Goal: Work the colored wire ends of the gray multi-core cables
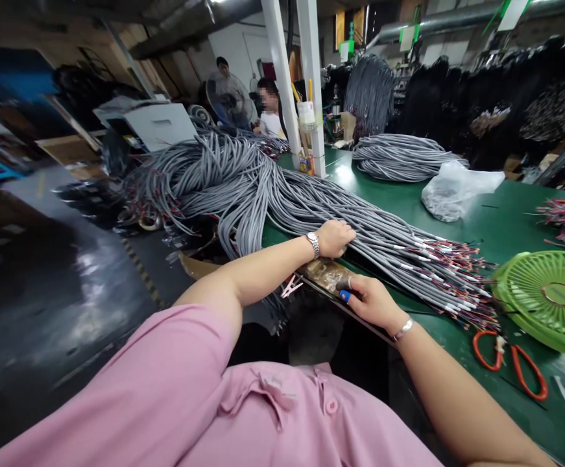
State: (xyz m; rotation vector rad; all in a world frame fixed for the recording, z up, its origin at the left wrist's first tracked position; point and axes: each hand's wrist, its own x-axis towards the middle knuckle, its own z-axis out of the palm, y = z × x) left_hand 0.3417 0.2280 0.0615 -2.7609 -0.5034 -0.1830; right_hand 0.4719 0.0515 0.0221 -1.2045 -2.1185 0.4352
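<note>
A long bundle of grey cables (340, 204) lies across the green table, its stripped ends with red and dark wires (457, 272) pointing right. My left hand (335, 239), a watch at its wrist, is closed at the near edge of the bundle, fingers curled over the grey cable there. My right hand (373, 299) is at the table's front edge, thumb and forefinger close together and wearing blue and dark finger covers. Whether something thin is between them is hidden. Beside these fingertips is a brown, tape-covered patch (325, 274) on the table edge.
Orange-handled scissors (510, 360) and a green plastic basket (554, 295) lie at the right. A clear plastic bag (457, 191) and a coiled grey cable bundle (403, 157) lie farther back. A pink clip (290, 287) hangs at the edge. Two people are beyond the white posts (314, 84).
</note>
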